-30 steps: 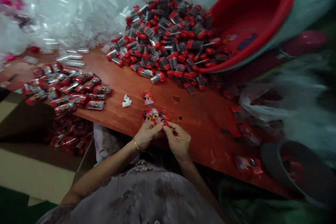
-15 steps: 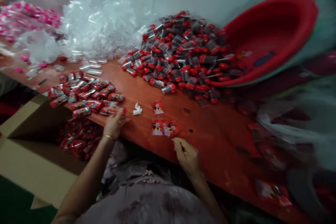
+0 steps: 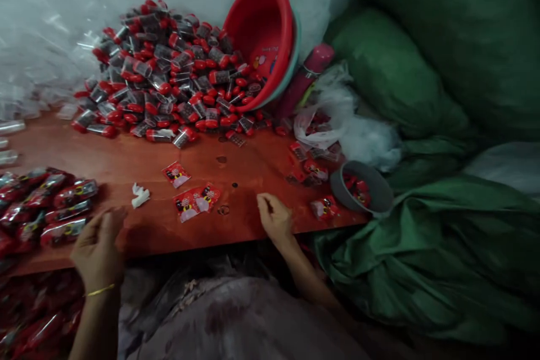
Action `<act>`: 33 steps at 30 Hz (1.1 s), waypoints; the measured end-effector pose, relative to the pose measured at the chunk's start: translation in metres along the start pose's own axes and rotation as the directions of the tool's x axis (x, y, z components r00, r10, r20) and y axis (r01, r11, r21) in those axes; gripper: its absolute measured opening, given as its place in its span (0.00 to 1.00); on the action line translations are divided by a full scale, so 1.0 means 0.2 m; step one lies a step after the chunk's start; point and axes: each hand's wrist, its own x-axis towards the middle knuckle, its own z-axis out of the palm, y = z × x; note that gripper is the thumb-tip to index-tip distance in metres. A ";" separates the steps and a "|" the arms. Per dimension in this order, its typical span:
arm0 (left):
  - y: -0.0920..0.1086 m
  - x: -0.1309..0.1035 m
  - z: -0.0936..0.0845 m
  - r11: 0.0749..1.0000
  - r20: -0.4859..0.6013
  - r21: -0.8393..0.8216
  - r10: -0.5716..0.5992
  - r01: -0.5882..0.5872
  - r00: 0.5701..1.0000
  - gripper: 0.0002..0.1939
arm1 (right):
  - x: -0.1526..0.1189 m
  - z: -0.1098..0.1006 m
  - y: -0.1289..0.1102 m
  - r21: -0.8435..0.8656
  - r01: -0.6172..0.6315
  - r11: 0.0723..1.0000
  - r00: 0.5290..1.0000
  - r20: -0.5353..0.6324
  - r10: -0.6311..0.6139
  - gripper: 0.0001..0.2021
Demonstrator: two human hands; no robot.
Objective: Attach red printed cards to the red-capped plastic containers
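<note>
Where vials (image 3: 169, 76) pile, red table (image 3: 261, 163)

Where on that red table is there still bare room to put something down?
The widest bare strip of the table runs between the pile of red-capped tubes and the packed sachets. A smaller patch lies between the label stickers and the right hand. It is crowded by the grey bowl and the tipped red basin.

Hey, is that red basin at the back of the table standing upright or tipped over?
Tipped over. The red basin lies on its side, its opening facing the pile of red-capped tubes spilling from it across the table.
</note>
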 end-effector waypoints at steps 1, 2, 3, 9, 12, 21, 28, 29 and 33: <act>0.02 -0.03 0.06 0.999 0.041 0.040 0.031 -0.033 0.999 0.22 | 0.01 -0.04 0.05 -0.019 -0.101 0.995 0.991 -0.086 0.099 0.12; 0.04 -0.06 0.11 0.992 0.095 0.094 0.080 -0.089 0.992 0.21 | 0.01 -0.07 0.10 -0.028 -0.194 0.981 0.968 -0.166 0.186 0.13; 0.06 -0.08 0.15 0.973 0.149 0.160 0.144 -0.167 0.978 0.21 | 0.02 -0.10 0.15 -0.034 -0.267 0.963 0.939 -0.235 0.252 0.15; 0.04 -0.13 0.21 0.794 0.297 0.358 0.403 -0.492 0.866 0.21 | 0.10 -0.17 0.32 -0.112 -0.420 0.901 0.884 -0.274 0.378 0.36; 0.01 -0.14 0.21 0.774 0.305 0.370 0.421 -0.514 0.854 0.21 | 0.16 -0.16 0.38 -0.188 -0.380 0.906 0.917 -0.203 0.343 0.30; -0.02 -0.15 0.22 0.781 0.281 0.342 0.446 -0.523 0.850 0.16 | 0.43 -0.07 0.43 -0.289 -0.341 0.894 0.939 -0.057 0.340 0.19; -0.01 -0.17 0.21 0.768 0.264 0.380 0.445 -0.516 0.856 0.14 | 0.56 -0.05 0.44 -0.328 -0.479 0.815 0.876 -0.113 0.469 0.19; -0.01 -0.18 0.21 0.768 0.268 0.390 0.434 -0.508 0.860 0.14 | 0.56 -0.04 0.45 -0.319 -0.480 0.818 0.876 -0.120 0.467 0.20; 0.00 -0.18 0.21 0.755 0.272 0.439 0.404 -0.486 0.873 0.13 | 0.53 -0.05 0.44 -0.240 -0.384 0.892 0.920 -0.183 0.347 0.27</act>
